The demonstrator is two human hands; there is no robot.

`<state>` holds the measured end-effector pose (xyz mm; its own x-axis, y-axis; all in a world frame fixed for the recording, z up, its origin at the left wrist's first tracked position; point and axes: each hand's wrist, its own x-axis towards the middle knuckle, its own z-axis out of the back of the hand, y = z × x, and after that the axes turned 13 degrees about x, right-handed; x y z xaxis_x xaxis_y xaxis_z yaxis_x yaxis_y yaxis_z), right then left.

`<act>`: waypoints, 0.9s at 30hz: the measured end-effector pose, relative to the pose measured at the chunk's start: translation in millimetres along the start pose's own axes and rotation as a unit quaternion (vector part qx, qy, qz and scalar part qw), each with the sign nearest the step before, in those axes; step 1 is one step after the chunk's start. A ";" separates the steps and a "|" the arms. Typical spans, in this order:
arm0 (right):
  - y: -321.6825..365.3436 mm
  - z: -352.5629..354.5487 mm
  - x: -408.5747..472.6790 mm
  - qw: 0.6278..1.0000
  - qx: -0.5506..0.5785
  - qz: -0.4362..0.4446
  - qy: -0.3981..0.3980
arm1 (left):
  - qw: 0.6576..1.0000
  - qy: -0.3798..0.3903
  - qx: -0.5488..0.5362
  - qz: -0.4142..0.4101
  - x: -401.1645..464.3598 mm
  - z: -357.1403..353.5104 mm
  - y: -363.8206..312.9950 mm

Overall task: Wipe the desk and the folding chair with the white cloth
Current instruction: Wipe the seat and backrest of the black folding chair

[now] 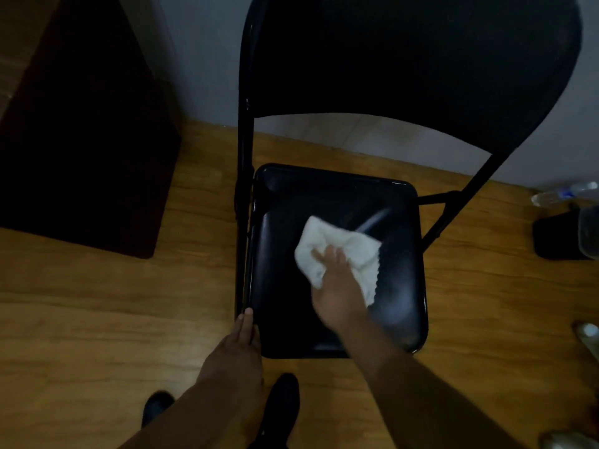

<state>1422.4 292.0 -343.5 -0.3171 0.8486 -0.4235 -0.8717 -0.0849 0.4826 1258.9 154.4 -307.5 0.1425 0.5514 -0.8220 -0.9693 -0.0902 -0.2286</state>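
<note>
Item one: folding chair [340, 202], black, standing open on a wooden floor [97, 319] against a pale wall [207, 59]. We list its parts as seat, backrest and tube frame. The seat is glossy and carries a pale streak of reflected light near its far right corner.

Item two: white cloth [343, 251], bunched, lying flat on the middle of the seat, nearer the far edge than the near one. No part of it hangs over any edge.

Item three: right hand [334, 286], palm down on the near half of the cloth, fingers spread and pressing it to the seat rather than curled around it. The hand is blurred, so we judge it to be in mid-stroke.

Item four: left hand [241, 345], at the near left corner of the seat, fingers laid straight along the frame rail. Whether the thumb hooks under the edge we cannot tell; we judge that it steadies the chair.

Item five: dark red block of furniture [81, 124], at the far left. It may be the desk; we cannot say, and its top is not in view.

Item six: plastic bottles [564, 192], on the floor at the right edge. Dark shoes [282, 403] show below the seat's near edge.

Progress, as we judge it: the seat is being wiped now. The backrest and frame show no cloth on them, and we cannot tell whether they have been done. The state of the desk cannot be read from this view.
</note>
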 end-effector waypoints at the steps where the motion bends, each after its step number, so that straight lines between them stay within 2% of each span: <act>1: 1.0 -9.4 -17.9 0.999 -0.009 0.035 0.010 | 1.000 0.001 0.001 -0.001 -0.5 0.9 0.1; 3: 0.3 -14.6 -52.7 0.995 0.009 0.090 0.049 | 1.000 0.003 -0.004 -0.003 -2.2 3.1 -0.3; 5: 0.9 2.8 -69.5 0.991 0.070 0.047 0.107 | 1.000 0.004 -0.013 -0.004 -2.5 5.2 -0.9; 6: 0.7 16.7 -69.5 0.991 0.101 0.006 0.088 | 1.000 0.002 -0.017 -0.003 -2.4 5.1 -0.9; 8: 3.6 51.7 -52.3 0.990 0.116 -0.083 -0.004 | 1.000 -0.002 -0.021 0.001 -1.2 2.8 0.2; 10: 1.1 80.5 -16.6 0.971 0.171 -0.127 -0.105 | 1.000 -0.007 -0.017 0.001 -0.4 -1.7 1.6; 11: 1.6 87.2 1.1 0.967 0.185 -0.130 -0.118 | 1.000 -0.009 -0.012 0.001 -0.7 -3.7 1.8; 12: 3.7 87.9 14.6 0.974 0.165 -0.119 -0.099 | 1.000 -0.011 -0.009 0.003 -0.6 -5.0 2.0; 14: 9.3 66.1 24.7 0.997 0.046 -0.064 0.008 | 1.000 -0.018 -0.012 0.007 1.1 -6.7 2.1; 16: 8.6 24.8 3.0 0.996 -0.047 -0.011 0.079 | 1.000 -0.020 -0.012 0.005 2.4 -6.5 1.7; 19: 5.6 -22.8 -49.6 0.991 -0.067 0.052 0.103 | 1.000 -0.019 -0.014 -0.001 1.3 -5.4 3.1; 21: 2.2 -33.3 -75.8 0.985 -0.076 0.061 0.141 | 1.000 -0.019 -0.024 -0.005 0.9 -4.1 4.0; 24: 6.2 -23.0 -92.7 0.983 0.026 0.035 0.180 | 0.999 -0.019 -0.037 -0.010 0.9 -0.7 3.9; 27: 20.3 4.3 -97.5 0.953 0.201 -0.112 0.197 | 0.999 -0.013 -0.047 -0.024 -1.8 0.3 8.8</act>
<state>1437.2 209.8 -289.1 -0.3254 0.5529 -0.7671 -0.7451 0.3496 0.5680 1250.0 152.9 -307.9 0.1810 0.5786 -0.7953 -0.9382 -0.1411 -0.3161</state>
